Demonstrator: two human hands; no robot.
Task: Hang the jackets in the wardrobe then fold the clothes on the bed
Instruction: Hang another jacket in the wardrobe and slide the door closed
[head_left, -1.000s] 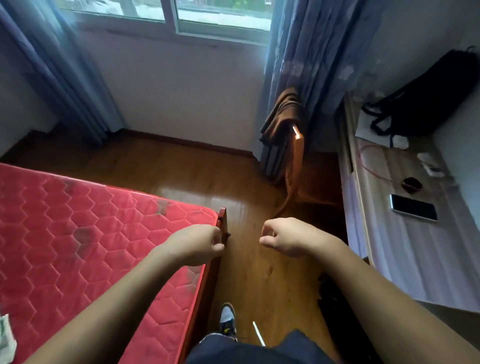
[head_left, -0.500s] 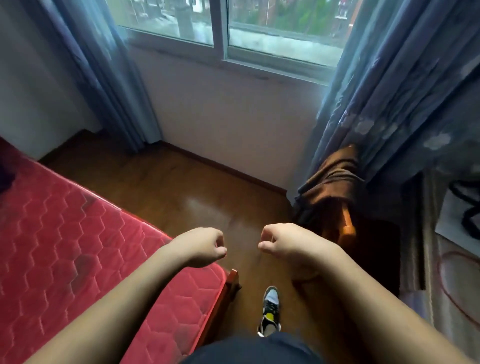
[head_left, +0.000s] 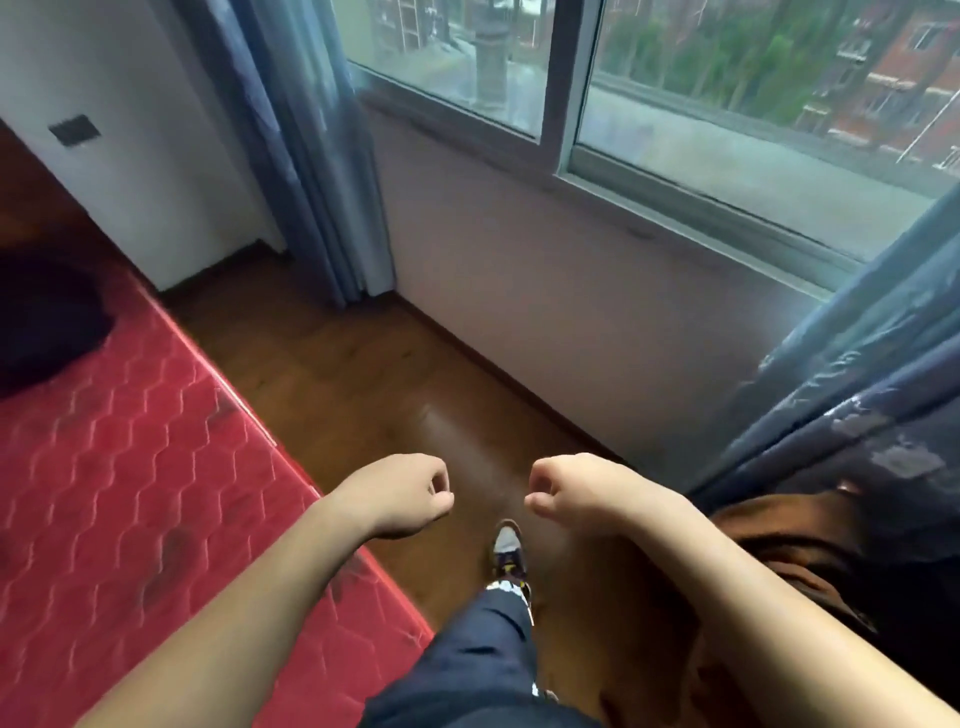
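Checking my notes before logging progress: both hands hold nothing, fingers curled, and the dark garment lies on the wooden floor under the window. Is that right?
Not quite. The head view shows the dark garment lying on the red mattress, near its left edge, not on the wooden floor. The rest stands: the left hand and the right hand hold nothing, fingers curled.

Left grip (head_left: 410, 493), right grip (head_left: 582, 491) curled (apparently empty), held forward.
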